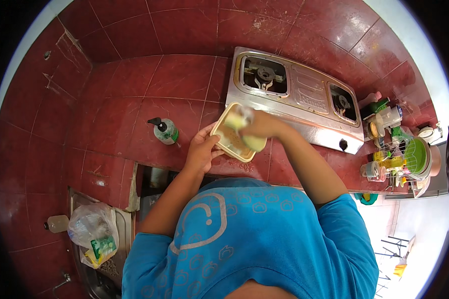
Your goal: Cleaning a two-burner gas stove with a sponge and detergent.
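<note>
My left hand (204, 149) grips the near left edge of a rectangular cream plastic container (227, 138). The container is tilted above the counter, its hollow side facing up, with brownish wetness and suds inside. Blurred by motion, my right hand (263, 125) is over the container and holds a yellow-green sponge (235, 120). A second yellow-green patch shows below that hand; whether it is the same sponge I cannot tell. To the left of my left hand, a pump bottle (166, 131) with a black top stands on the red tiles.
Behind the container sits a steel two-burner gas stove (308, 88). A wire dish rack (400, 157) with plates, jars and bottles crowds the right end of the tiled counter (176, 82). At lower left, a plastic bag (93, 226) rests on the steel sink (125, 228), near a capped bottle (58, 224).
</note>
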Action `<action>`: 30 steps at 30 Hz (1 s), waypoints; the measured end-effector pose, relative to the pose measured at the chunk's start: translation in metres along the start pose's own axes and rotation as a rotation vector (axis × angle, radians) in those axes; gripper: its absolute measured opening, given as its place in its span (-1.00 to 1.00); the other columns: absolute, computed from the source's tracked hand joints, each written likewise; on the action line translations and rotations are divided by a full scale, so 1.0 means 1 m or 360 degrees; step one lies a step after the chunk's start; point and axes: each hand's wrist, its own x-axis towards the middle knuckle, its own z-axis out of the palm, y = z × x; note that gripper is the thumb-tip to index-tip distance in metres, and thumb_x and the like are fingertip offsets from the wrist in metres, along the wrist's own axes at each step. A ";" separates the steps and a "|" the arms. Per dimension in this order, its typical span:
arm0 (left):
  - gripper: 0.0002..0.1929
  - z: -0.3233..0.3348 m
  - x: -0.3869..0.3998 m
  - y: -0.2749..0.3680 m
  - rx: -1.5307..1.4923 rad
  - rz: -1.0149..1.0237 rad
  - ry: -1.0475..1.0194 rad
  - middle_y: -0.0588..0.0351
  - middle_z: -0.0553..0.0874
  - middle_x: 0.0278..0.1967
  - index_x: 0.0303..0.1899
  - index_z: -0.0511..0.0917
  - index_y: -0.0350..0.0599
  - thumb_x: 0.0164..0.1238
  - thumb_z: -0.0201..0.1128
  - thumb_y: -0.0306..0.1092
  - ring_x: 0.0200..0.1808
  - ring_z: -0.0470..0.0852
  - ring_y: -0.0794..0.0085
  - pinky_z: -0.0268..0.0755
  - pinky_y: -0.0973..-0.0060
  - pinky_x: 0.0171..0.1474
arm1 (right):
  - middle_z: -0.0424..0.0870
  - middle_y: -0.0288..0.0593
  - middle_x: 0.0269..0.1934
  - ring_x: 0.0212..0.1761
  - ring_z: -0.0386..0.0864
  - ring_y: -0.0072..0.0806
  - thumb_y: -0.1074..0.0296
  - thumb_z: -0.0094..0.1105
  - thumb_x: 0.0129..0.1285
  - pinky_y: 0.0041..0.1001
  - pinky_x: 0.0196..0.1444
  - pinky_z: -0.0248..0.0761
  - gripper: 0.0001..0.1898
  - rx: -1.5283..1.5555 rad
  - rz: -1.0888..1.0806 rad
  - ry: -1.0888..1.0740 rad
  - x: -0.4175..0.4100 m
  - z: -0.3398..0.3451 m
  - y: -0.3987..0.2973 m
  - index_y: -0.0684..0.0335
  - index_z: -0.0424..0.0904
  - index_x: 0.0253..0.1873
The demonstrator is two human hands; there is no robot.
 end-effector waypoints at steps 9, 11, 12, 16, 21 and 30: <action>-0.59 0.005 -0.003 -0.014 0.0158 0.0412 0.0171 0.26 0.45 -0.41 0.03 0.42 -0.37 0.05 0.06 -0.68 -0.45 0.49 0.64 0.48 0.70 -0.38 | 0.50 -0.07 0.02 0.07 0.43 -0.22 0.08 0.04 0.08 -0.29 0.04 0.29 -0.51 -0.1248 0.0179 -0.0161 0.017 0.077 0.017 0.19 0.39 0.10; -0.59 0.008 -0.003 -0.021 0.0236 0.0454 0.0145 0.28 0.42 -0.43 0.02 0.44 -0.37 0.04 0.06 -0.68 -0.48 0.45 0.66 0.45 0.73 -0.40 | 0.50 -0.03 0.02 0.08 0.41 -0.22 0.16 -0.01 0.12 -0.25 0.05 0.26 -0.54 -0.1403 0.0198 0.0046 0.024 0.090 0.032 0.28 0.40 0.08; -0.60 0.009 -0.002 -0.024 0.0299 0.0511 0.0154 0.30 0.39 -0.46 0.00 0.46 -0.37 0.04 0.07 -0.69 -0.50 0.42 0.68 0.43 0.75 -0.43 | 0.50 0.00 0.00 0.09 0.40 -0.20 0.21 -0.04 0.13 -0.25 0.07 0.24 -0.59 -0.1376 0.0202 0.0046 0.030 0.094 0.038 0.31 0.42 0.05; -0.56 0.009 0.000 -0.026 0.0137 0.0384 0.0207 0.25 0.48 -0.40 0.06 0.41 -0.35 0.05 0.06 -0.69 -0.42 0.52 0.63 0.51 0.68 -0.39 | 0.53 -0.03 -0.04 0.04 0.45 -0.25 0.15 0.04 0.09 -0.30 0.02 0.31 -0.59 -0.1439 0.0180 0.0253 0.043 0.101 0.043 0.27 0.49 -0.02; -0.56 0.005 0.002 -0.007 0.0054 0.0173 0.0131 0.03 0.58 -0.14 0.12 0.33 -0.28 0.13 -0.01 -0.60 -0.20 0.63 0.39 0.61 0.43 -0.23 | 0.65 -0.01 -0.26 -0.20 0.60 -0.23 -0.04 0.25 -0.16 -0.31 -0.13 0.45 -0.55 -0.0999 0.0191 0.0101 0.042 0.078 0.040 0.25 0.64 -0.29; -0.58 0.014 0.006 0.008 0.0080 0.0076 0.0033 0.02 0.58 -0.14 0.09 0.34 -0.27 0.12 -0.01 -0.57 -0.23 0.63 0.39 0.62 0.49 -0.28 | 0.51 0.15 -0.02 -0.10 0.55 -0.07 0.04 0.24 -0.12 -0.28 -0.07 0.42 -0.41 -0.0314 -0.0033 0.0059 0.030 0.062 0.034 0.24 0.42 0.03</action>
